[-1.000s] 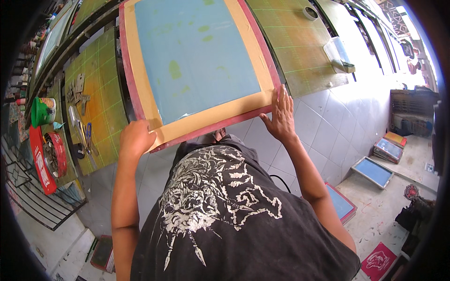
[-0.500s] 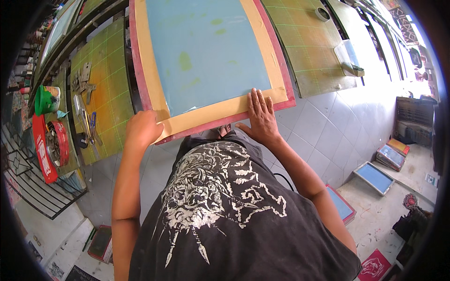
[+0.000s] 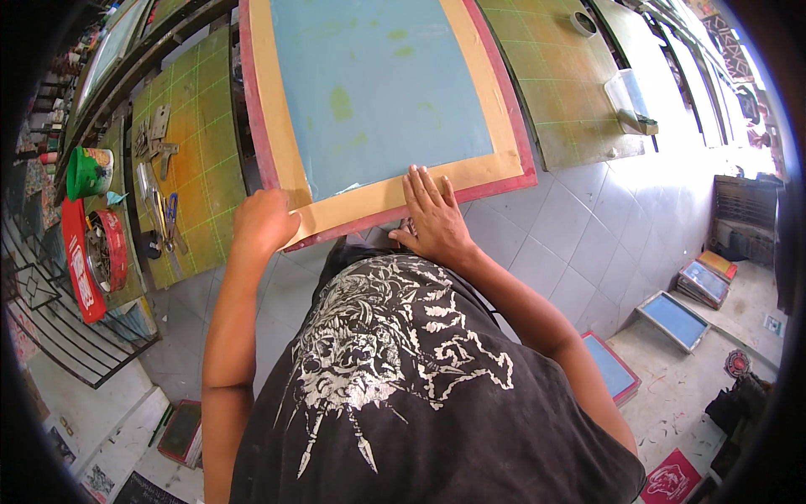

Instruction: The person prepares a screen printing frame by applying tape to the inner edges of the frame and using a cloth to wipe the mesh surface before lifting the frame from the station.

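Observation:
In front of me lies a screen-printing frame (image 3: 525,160) with a red border and a blue mesh (image 3: 378,101) blotched with green. Tan tape (image 3: 489,168) runs along its inner sides and its near edge. My left hand (image 3: 265,220) is closed at the near left corner, thumb against the end of the near tape strip; its fingertips are partly hidden. Midway along that strip, my right hand (image 3: 437,220) lies flat, fingers stretched over the tape and palm past the frame's near edge.
Green gridded boards flank the frame, the left board (image 3: 197,126) bearing scissors and metal hinges (image 3: 155,134). Farther left are a green tub (image 3: 88,172) and a red round container (image 3: 107,252). A clear plastic container (image 3: 628,101) sits on the right board. More frames (image 3: 672,319) lie low right.
My right hand has slid left along the near tape strip, toward my left hand. The frame appears shifted slightly right and down in view; my left hand stays at its corner.

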A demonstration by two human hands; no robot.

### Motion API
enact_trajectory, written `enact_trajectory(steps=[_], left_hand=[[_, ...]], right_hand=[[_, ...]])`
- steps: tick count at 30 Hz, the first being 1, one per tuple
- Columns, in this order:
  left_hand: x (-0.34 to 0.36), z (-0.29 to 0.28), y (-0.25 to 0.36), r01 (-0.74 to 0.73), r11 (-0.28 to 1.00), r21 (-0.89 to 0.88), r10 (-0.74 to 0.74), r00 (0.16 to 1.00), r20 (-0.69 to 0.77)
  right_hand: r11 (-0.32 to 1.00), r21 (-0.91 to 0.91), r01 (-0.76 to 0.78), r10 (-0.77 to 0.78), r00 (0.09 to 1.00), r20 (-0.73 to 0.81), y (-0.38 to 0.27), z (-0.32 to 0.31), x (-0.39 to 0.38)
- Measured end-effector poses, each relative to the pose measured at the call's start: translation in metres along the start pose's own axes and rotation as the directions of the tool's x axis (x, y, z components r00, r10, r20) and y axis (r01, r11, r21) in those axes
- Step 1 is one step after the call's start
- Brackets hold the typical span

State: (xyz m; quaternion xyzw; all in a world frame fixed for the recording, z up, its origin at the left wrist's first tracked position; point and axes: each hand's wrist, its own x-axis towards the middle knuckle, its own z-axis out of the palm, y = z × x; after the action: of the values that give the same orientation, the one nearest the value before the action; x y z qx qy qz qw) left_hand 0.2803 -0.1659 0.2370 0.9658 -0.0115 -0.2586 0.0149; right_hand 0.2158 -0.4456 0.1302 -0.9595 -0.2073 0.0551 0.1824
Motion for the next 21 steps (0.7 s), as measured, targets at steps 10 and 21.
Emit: enact_trajectory(steps=[10, 21], left_hand=[[0.0, 0.004, -0.007, 0.0, 1.0, -0.013, 0.001, 1.0, 0.012], [0.004, 0.006, -0.016, -0.076, 0.997, -0.025, 0.076, 0.997, 0.008]], right_hand=[[0.998, 0.039, -0.041, 0.04, 0.999, 0.026, -0.014, -0.019, 0.006], [0.994, -0.038, 0.106, -0.106, 0.994, 0.005, -0.072, 0.029, 0.034]])
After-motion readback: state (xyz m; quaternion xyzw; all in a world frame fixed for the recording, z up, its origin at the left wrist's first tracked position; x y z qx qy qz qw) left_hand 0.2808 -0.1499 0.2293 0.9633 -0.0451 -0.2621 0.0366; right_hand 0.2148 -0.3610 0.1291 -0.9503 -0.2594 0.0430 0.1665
